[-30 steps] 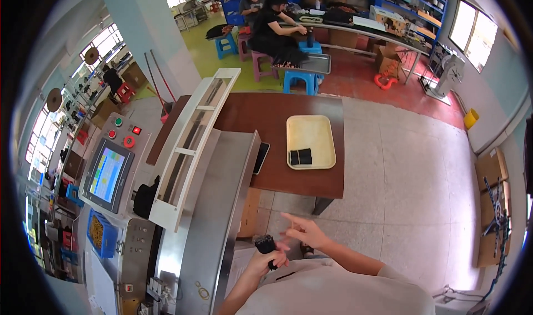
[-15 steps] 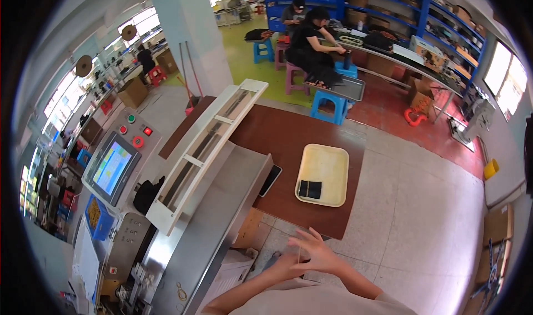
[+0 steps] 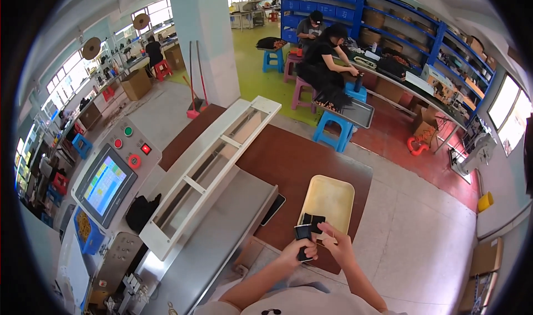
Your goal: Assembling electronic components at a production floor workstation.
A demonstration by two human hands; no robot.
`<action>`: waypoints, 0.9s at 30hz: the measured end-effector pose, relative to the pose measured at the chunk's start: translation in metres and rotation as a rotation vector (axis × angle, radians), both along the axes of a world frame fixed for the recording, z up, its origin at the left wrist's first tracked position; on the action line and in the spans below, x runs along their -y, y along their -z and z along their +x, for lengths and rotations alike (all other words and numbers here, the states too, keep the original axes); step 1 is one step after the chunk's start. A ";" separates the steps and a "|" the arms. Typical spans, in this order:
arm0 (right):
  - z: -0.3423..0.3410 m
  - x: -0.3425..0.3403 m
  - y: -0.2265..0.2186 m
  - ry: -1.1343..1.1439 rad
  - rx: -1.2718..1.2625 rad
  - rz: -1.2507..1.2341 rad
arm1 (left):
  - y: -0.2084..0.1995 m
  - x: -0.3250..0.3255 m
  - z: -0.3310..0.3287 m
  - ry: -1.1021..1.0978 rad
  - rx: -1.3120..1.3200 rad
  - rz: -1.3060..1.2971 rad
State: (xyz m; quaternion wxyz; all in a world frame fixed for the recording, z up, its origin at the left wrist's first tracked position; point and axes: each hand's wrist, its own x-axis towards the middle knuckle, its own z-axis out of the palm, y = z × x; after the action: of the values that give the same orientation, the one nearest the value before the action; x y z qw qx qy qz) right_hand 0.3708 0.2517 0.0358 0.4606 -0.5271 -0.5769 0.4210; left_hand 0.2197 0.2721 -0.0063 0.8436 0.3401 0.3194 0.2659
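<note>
Gripped in my left hand (image 3: 298,251) is a small flat black bundle (image 3: 303,233), its upper end sticking out above the fingers. My right hand (image 3: 337,245) is close on its right side, thumb and fingers partly spread. A thin pale rubber band (image 3: 330,240) appears to cross the fingers of that hand; it is small and hard to make out. Both hands are over the near edge of a cream tray (image 3: 331,190). Another black bundle (image 3: 315,220) lies in the tray just beyond my hands, partly covered by them.
A steel-topped machine (image 3: 208,220) with a white frame (image 3: 194,181) and a touch screen (image 3: 105,184) stands at left. Beside it are a blue bin (image 3: 89,231) of rubber bands and a phone (image 3: 273,209) on the brown table (image 3: 277,154). Two people sit working farther back.
My left hand now holds a black bundle; before, a rubber band was stretched between both hands. The hands have moved forward to the tray, and the view has shifted.
</note>
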 end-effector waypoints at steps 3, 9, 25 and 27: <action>0.009 -0.003 -0.023 -0.047 0.284 0.089 | -0.006 -0.028 0.000 0.155 -0.051 0.080; 0.047 -0.010 -0.009 -0.267 0.577 0.208 | -0.007 0.005 0.057 0.192 -0.589 1.113; 0.146 -0.023 0.005 -0.481 0.264 0.358 | -0.010 0.068 0.162 -0.582 0.336 -0.293; 0.146 -0.019 0.006 -0.558 0.276 0.242 | -0.007 0.071 0.162 -0.482 0.201 -0.266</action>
State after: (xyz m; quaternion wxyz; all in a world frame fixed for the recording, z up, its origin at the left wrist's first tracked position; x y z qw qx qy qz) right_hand 0.5172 0.2706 0.0297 0.3041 -0.3421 -0.8020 0.3838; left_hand 0.3820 0.2012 0.0011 0.8207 0.1128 0.3377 0.4469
